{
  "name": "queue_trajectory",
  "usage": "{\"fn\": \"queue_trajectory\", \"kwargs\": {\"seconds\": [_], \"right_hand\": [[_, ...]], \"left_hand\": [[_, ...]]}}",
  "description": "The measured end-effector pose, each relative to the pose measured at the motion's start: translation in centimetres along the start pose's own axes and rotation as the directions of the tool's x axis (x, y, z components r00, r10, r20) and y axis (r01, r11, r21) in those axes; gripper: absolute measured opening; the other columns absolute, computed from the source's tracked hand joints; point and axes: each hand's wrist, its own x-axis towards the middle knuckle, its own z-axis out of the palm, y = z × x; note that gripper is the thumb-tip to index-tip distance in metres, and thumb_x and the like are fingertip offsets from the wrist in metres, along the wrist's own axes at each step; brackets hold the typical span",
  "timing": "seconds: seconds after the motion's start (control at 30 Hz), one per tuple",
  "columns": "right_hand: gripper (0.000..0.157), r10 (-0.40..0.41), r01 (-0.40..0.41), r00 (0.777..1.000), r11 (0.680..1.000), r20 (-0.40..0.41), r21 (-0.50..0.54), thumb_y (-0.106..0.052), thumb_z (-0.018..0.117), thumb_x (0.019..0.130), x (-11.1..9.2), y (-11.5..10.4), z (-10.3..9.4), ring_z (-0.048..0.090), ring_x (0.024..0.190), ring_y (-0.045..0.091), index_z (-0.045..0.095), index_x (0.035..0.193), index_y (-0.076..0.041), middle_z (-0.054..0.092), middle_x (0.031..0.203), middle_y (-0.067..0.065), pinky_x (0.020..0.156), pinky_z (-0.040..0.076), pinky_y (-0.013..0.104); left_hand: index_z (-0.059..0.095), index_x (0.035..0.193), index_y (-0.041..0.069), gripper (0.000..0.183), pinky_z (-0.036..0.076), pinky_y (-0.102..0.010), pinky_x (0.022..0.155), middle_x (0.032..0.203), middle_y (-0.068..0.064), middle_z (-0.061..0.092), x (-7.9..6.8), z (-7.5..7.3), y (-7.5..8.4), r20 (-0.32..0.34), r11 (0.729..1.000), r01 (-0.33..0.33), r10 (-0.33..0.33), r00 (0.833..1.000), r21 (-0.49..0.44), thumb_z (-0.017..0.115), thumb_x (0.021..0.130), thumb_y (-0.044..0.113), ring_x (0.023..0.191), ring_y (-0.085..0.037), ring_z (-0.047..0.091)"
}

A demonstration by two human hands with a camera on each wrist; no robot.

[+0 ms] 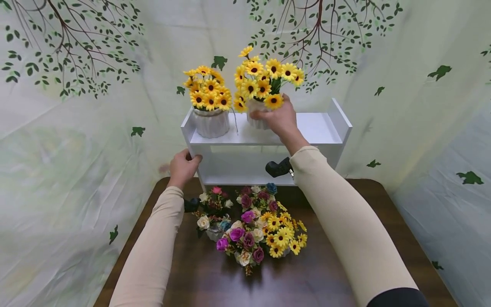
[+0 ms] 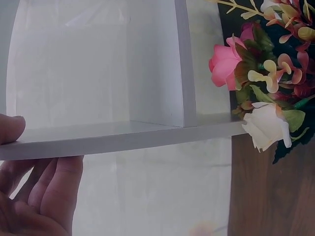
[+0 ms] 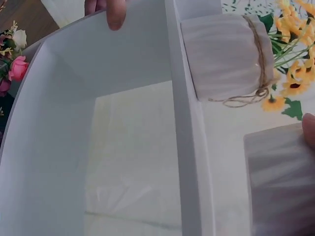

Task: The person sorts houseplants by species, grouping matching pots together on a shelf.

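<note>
My right hand (image 1: 281,121) holds a whitish fabric-wrapped pot of yellow sunflowers (image 1: 264,79) around its side, over the top board of a white shelf (image 1: 316,128). In the right wrist view, the held pot (image 3: 280,182) shows at the right edge with a fingertip on it, a gap between its base and the board. My left hand (image 1: 183,168) grips the shelf's left side panel, thumb on one face and fingers on the other in the left wrist view. Left of the held pot, a second sunflower pot (image 1: 212,123) tied with twine stands on the top board.
In front of the shelf, on the dark wooden table (image 1: 299,281), stand pots of mixed roses (image 1: 245,238) and yellow daisy-like flowers (image 1: 281,234). The shelf's lower compartment (image 1: 234,164) has an open front. Leaf-printed curtains (image 1: 161,85) hang behind and at the sides.
</note>
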Motion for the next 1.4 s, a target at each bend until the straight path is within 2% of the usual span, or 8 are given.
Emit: {"fn": "queue_trajectory", "kwargs": {"seconds": [0.13,0.33,0.6,1.0,1.13,1.23,1.3,1.4], "right_hand": [[0.110,0.028,-0.028,0.999,0.999,0.016,0.021,-0.024,0.088,0.072,0.3,0.4,0.4,0.035,0.146,0.017,0.019,0.158,-0.019,0.033,0.162,0.001,0.121,0.029,0.032],[0.103,0.002,-0.003,0.999,0.999,0.034,0.041,-0.022,0.089,0.071,1.1,1.3,1.5,0.042,0.140,0.018,0.028,0.154,-0.018,0.042,0.156,0.001,0.118,0.033,0.034],[0.110,0.053,-0.053,0.997,0.999,0.059,0.003,-0.030,0.086,0.075,1.5,2.0,2.2,0.037,0.144,0.023,0.014,0.159,-0.018,0.033,0.161,0.005,0.118,0.033,0.036],[0.111,0.008,-0.008,0.999,1.000,0.051,-0.007,-0.032,0.083,0.078,1.5,2.3,2.4,0.031,0.149,0.024,0.009,0.159,-0.017,0.025,0.164,0.008,0.121,0.030,0.039],[0.107,-0.062,0.062,0.998,0.998,-0.019,-0.021,-0.040,0.077,0.082,0.2,3.1,2.2,0.023,0.152,0.025,0.008,0.160,-0.015,0.018,0.166,0.009,0.122,0.027,0.040],[0.089,-0.238,0.232,0.962,0.971,-0.136,-0.060,-0.037,0.071,0.087,-2.1,4.8,1.6,0.031,0.147,0.029,0.023,0.156,-0.009,0.029,0.161,0.013,0.119,0.032,0.044],[0.075,-0.389,0.373,0.901,0.921,-0.193,-0.116,-0.030,0.068,0.089,-4.1,6.6,1.1,0.038,0.141,0.032,0.034,0.151,-0.004,0.038,0.154,0.016,0.113,0.037,0.048],[0.060,-0.584,0.548,0.785,0.811,-0.210,-0.205,-0.016,0.069,0.089,-6.7,10.4,-0.4,0.044,0.132,0.035,0.045,0.140,0.003,0.047,0.145,0.020,0.104,0.043,0.052]], "left_hand": [[0.064,0.122,0.002,0.040,0.051,-0.049,0.090,0.119,-0.023,0.069,-0.1,0.0,0.1,0.017,1.000,0.007,-0.007,1.000,-0.005,0.054,0.092,0.027,0.107,-0.037,0.064],[0.065,0.121,0.001,0.040,0.051,-0.048,0.091,0.119,-0.023,0.069,0.0,-0.1,-0.1,0.019,1.000,0.006,-0.005,1.000,-0.020,0.055,0.092,0.026,0.108,-0.037,0.064],[0.066,0.119,0.001,0.040,0.051,-0.047,0.089,0.117,-0.024,0.070,0.2,-0.1,0.0,0.012,1.000,-0.009,0.009,1.000,-0.009,0.056,0.091,0.027,0.106,-0.037,0.065],[0.066,0.121,0.001,0.040,0.052,-0.047,0.089,0.118,-0.023,0.069,0.4,-0.3,0.2,0.024,1.000,-0.009,0.010,1.000,-0.024,0.055,0.092,0.027,0.108,-0.037,0.065],[0.066,0.120,0.002,0.040,0.052,-0.045,0.086,0.117,-0.022,0.070,0.2,-0.3,0.1,0.013,1.000,0.002,-0.001,1.000,-0.021,0.055,0.092,0.028,0.106,-0.036,0.065],[0.067,0.119,0.002,0.039,0.052,-0.044,0.085,0.116,-0.022,0.070,0.0,-0.3,-0.1,0.011,1.000,0.006,-0.006,1.000,-0.023,0.056,0.092,0.028,0.104,-0.036,0.066],[0.067,0.120,0.002,0.040,0.052,-0.043,0.084,0.116,-0.022,0.070,-0.1,-0.4,-0.2,0.009,1.000,0.007,-0.007,1.000,-0.023,0.056,0.092,0.028,0.104,-0.035,0.066],[0.066,0.120,0.001,0.040,0.052,-0.042,0.083,0.115,-0.023,0.070,-0.1,0.0,-0.2,0.003,1.000,0.002,-0.002,1.000,-0.024,0.056,0.092,0.027,0.103,-0.035,0.066]]}}
